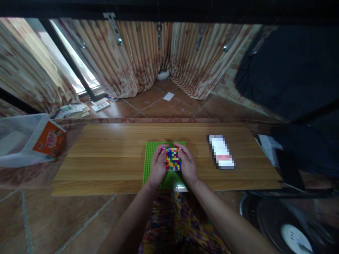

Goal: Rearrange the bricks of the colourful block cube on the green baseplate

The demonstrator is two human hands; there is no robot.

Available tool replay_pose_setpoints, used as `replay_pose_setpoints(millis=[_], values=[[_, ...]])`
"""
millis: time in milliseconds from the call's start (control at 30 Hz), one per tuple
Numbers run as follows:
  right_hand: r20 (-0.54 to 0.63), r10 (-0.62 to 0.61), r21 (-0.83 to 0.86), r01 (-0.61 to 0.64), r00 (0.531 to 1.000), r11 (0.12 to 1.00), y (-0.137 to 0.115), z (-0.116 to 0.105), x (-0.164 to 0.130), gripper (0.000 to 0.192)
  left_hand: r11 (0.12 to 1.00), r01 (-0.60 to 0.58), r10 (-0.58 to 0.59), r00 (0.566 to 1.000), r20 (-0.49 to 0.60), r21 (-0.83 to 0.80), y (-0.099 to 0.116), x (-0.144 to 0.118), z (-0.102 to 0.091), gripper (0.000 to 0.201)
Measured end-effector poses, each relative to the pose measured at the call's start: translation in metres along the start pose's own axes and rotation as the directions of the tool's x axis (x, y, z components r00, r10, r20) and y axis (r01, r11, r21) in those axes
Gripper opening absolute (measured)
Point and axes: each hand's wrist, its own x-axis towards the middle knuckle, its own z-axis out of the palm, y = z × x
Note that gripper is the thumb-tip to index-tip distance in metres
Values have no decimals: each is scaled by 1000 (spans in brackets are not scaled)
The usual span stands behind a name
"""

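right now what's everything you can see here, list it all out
brick block: one, multicoloured, on the baseplate between both hands
baseplate: one, green, middle of the board
board: one, light wood, on the tiled floor
flat object: one, white and red, blurred, right on the board
plastic bag: one, clear, far left, holding an orange box
papers: several, pale, floor by the curtains
curtains: striped beige, back wall
left hand: one, gripping the block's left side
right hand: one, gripping its right side
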Motion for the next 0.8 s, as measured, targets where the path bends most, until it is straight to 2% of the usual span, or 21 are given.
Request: replay_pose_setpoints(millis=[367, 433, 600, 667, 800], values=[[24, -22, -3, 22, 999, 1000, 3, -1, 5, 30, 1000, -26, 26, 999, -19, 5, 0, 3, 0, 22], [23, -27, 11, 26, 999, 1000, 2, -2, 6, 30, 999, 10, -10, 1000, 0, -43, 2, 5, -3, 23], [11, -26, 76, 25, 1000, 997, 1, -3, 8, 31, 958, 185, -162, 980, 117, -219, 15, 17, -11, 31], [1, -29, 86, 28, 1000, 996, 1, -2, 8, 32, 950, 220, -205, 975, 90, -221, 19, 22, -9, 32], [-9, -25, 96, 25, 1000, 995, 4, -1, 8, 33, 970, 194, -205, 977, -59, -148, 18, 25, 3, 25]])
